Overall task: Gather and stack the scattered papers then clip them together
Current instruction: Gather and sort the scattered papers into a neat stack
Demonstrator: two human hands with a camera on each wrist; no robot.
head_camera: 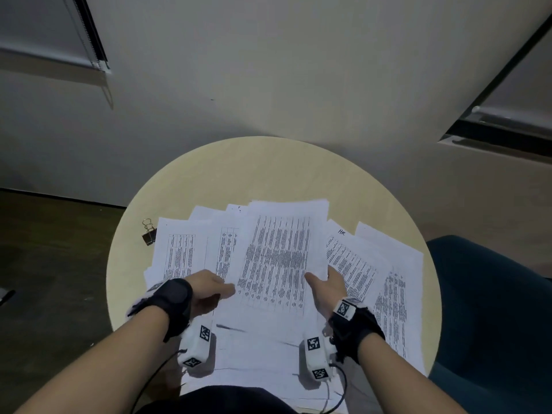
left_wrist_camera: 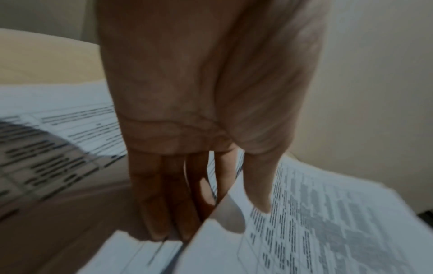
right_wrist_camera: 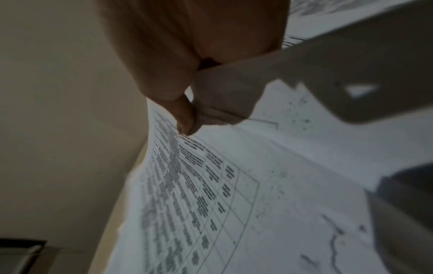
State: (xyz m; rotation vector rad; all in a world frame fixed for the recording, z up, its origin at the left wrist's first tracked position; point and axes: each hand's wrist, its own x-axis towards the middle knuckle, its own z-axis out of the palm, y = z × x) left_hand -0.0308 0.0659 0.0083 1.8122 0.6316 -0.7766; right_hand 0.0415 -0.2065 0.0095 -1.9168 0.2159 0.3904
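Your left hand [head_camera: 209, 289] and right hand [head_camera: 328, 286] each pinch a side edge of the top sheet [head_camera: 277, 258], thumbs above, both grips clamped on it; the sheet sits over the papers [head_camera: 388, 288] fanned across the round bench [head_camera: 268, 168]. A clip [head_camera: 148, 233] lies on the bench at the papers' far left corner, touched by neither hand.

The right hand [right_wrist_camera: 187, 46] filled the upper middle of the frame, its thumb [right_wrist_camera: 185, 118] lying on top of a printed sheet [right_wrist_camera: 192, 194] and pinching that sheet's edge. The sheet carried a table of blurred dark text and ruled cells, and ran from the grip down to the lower middle of the frame. More papers [right_wrist_camera: 316, 166] lay to the right of it. A plain pale wall [right_wrist_camera: 58, 111] filled the left side. A blurred grey shape crossed the upper right.
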